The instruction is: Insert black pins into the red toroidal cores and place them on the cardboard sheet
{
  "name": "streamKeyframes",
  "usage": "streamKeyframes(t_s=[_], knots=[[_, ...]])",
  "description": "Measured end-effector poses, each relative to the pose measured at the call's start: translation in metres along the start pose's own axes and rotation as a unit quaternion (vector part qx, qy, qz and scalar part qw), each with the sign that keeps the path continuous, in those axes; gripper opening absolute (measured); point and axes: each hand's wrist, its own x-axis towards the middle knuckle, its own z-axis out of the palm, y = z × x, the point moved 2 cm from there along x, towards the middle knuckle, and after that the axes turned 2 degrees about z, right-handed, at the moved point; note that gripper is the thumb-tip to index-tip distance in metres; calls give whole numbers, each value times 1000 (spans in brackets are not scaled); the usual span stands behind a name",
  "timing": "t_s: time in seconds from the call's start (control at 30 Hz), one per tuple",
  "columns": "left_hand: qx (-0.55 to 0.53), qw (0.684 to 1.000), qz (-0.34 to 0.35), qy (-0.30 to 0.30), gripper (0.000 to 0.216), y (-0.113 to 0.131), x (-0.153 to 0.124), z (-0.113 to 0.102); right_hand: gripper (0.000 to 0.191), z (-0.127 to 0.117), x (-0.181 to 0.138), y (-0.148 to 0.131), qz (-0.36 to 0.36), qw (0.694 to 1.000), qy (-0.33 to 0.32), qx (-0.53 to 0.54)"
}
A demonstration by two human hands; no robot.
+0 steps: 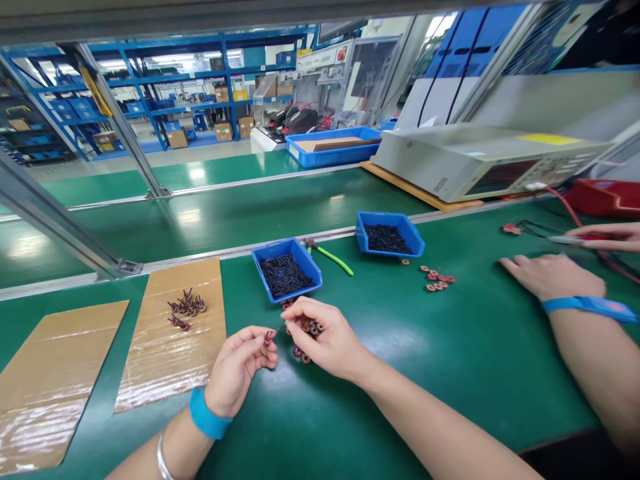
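Observation:
My left hand (235, 367) pinches a small wire-wound toroidal coil (268, 340) between thumb and fingers. Close against it, my right hand (333, 340) has its thumb and forefinger closed at a thin lead or sleeve beside the coil; which of the two is too small to tell. A cluster of similar coils (302, 356) lies on the green mat beneath my right hand, partly hidden by it. Just behind stands a blue bin (306, 291) full of short black tubes. Finished-looking coils with black-sleeved legs (188, 305) rest in a heap on a cardboard sheet (160, 373) at left.
Green-handled cutters (336, 260) lie beside a second blue bin (397, 255) of black tubes. Loose rings (437, 285) sit to its right. A co-worker's hands (565, 277) work at far right by a bench instrument (450, 167). Another cardboard sheet (60, 373) lies far left.

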Motion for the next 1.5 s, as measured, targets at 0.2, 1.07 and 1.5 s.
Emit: streamKeyframes(t_s=[0.2,1.07,1.5], knots=[[-2,1000,-2,0,30,0,0,1,14,0,0,2,-4,1000,-1,-3],[16,1000,-6,-15,24,0,1,0,24,-20,44,19,5,975,-8,-224],[-6,1000,-26,5,33,-4,5,-7,29,8,110,34,112,874,-206,-425]])
